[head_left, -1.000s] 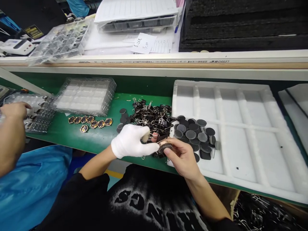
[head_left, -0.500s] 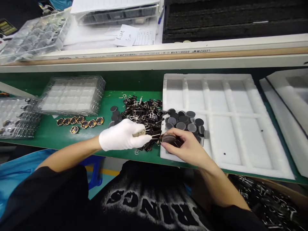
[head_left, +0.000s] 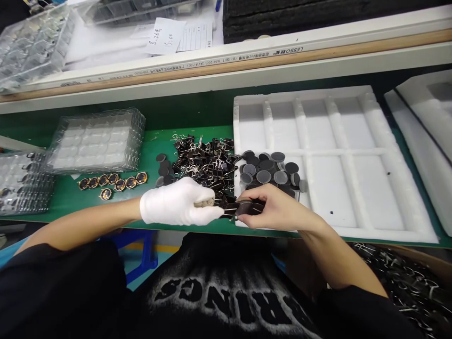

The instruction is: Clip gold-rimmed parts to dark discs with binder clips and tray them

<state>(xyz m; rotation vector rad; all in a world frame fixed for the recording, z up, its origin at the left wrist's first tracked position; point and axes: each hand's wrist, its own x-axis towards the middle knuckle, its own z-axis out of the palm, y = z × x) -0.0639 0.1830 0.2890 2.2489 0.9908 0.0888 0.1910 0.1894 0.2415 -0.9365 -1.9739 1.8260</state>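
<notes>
My left hand (head_left: 178,202), in a white glove, is closed on the wire handles of a black binder clip (head_left: 230,208). My bare right hand (head_left: 278,207) pinches a dark round disc (head_left: 243,207) between thumb and fingers. The clip's mouth meets the disc's left edge; whether it grips the disc I cannot tell. Another black clip (head_left: 258,207) shows on the disc's right side, partly hidden by my right fingers. Just beyond my hands lies a heap of binder clips (head_left: 203,160). Loose grey-black discs (head_left: 263,176) are piled right of it.
A white foam tray (head_left: 319,151) with compartments lies under the disc pile. Further left are several gold-rimmed round pieces (head_left: 120,184) and stacked clear plastic trays (head_left: 95,141). A shelf edge (head_left: 197,70) runs across the back. Below right, a box holds many clips (head_left: 406,282).
My hands have come closer together, bringing the clip against the disc. The disc is turned to a different tilt in my right hand. The camera view has shifted slightly.
</notes>
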